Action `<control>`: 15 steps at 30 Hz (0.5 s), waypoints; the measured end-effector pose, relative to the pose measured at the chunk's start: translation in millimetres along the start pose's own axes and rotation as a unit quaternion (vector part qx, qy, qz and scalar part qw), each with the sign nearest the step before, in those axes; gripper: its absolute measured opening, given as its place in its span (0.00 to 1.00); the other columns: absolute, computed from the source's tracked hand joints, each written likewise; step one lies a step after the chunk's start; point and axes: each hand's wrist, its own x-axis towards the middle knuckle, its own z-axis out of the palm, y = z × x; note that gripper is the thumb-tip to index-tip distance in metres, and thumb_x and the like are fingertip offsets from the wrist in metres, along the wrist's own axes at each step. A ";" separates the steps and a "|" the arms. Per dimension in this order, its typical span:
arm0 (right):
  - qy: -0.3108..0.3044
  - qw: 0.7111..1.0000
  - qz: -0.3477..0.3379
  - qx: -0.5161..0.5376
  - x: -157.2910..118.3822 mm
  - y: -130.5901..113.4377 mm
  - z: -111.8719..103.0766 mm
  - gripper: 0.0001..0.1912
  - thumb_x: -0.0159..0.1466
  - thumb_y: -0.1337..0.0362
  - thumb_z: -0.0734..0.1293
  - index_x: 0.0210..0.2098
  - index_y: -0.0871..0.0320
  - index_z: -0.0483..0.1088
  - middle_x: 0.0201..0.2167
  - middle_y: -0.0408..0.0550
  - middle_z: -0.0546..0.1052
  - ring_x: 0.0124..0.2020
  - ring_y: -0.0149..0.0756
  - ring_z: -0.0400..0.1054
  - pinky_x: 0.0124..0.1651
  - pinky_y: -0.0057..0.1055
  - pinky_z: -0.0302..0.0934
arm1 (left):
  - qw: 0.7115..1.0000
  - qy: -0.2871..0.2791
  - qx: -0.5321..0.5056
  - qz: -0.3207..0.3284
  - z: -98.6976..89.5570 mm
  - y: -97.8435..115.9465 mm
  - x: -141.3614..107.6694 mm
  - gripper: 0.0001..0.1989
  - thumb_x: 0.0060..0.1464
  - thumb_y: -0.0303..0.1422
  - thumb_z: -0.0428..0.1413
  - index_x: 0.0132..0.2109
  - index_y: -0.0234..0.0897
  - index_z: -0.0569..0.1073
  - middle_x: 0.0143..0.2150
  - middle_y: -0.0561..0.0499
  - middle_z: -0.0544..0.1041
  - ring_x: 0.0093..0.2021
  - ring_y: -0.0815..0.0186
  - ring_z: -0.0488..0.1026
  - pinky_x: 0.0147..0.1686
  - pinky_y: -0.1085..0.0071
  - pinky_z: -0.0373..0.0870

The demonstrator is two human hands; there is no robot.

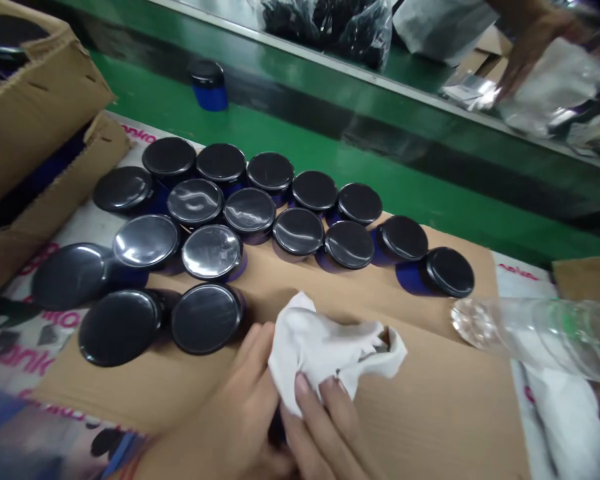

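Observation:
My right hand (325, 420) is closed on a crumpled white cloth (325, 340), its fingertips pressing into the fabric. Beside it, my left hand (245, 407) curls round a dark blue jar (277, 427), of which only a sliver shows between the hands; the cloth and fingers cover the rest. Just beyond my left hand stands a blue jar with a glossy black lid (207, 319). Several more such jars, among them one at the right end of the rows (450, 272), spread over the cardboard sheet (430, 387) and the printed wrapping below it.
Cardboard boxes (40, 100) with dark contents stand at the left. A lone blue jar (210, 87) sits on the green surface (290, 143). At right lies a clear plastic bottle (540, 330) by white cloth (570, 420). Across the ledge, another person's hand (535, 47) handles translucent plastic.

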 end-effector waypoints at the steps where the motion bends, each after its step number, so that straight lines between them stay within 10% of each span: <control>1: 0.015 1.000 -0.006 0.005 2.2 0.4 2.7 0.25 0.76 0.68 0.62 0.71 0.51 0.65 0.60 0.43 0.80 0.61 0.45 0.76 0.62 0.36 0.75 | 1.000 -0.003 -0.001 0.009 0.8 -0.1 -0.7 0.46 0.39 0.22 0.58 0.68 0.48 0.62 0.57 0.48 0.74 0.56 0.55 0.75 0.58 0.58 0.81; 7: 0.035 0.995 0.087 0.022 10.0 8.8 -3.8 0.25 0.74 0.68 0.63 0.68 0.49 0.70 0.69 0.40 0.72 0.65 0.37 0.73 0.68 0.29 0.67 | 1.000 -0.004 -0.018 0.011 5.5 -5.5 -5.4 0.40 0.48 0.25 0.52 0.68 0.55 0.60 0.58 0.56 0.70 0.58 0.73 0.75 0.61 0.82 0.72; 15: 0.070 0.982 0.102 -0.146 15.4 28.1 -59.3 0.32 0.70 0.76 0.68 0.68 0.43 0.68 0.70 0.33 0.70 0.72 0.32 0.65 0.75 0.27 0.56 | 0.994 0.033 0.069 0.075 -2.5 -10.6 -0.9 0.34 0.48 0.28 0.48 0.65 0.46 0.62 0.60 0.52 0.82 0.57 0.69 0.81 0.55 0.77 0.74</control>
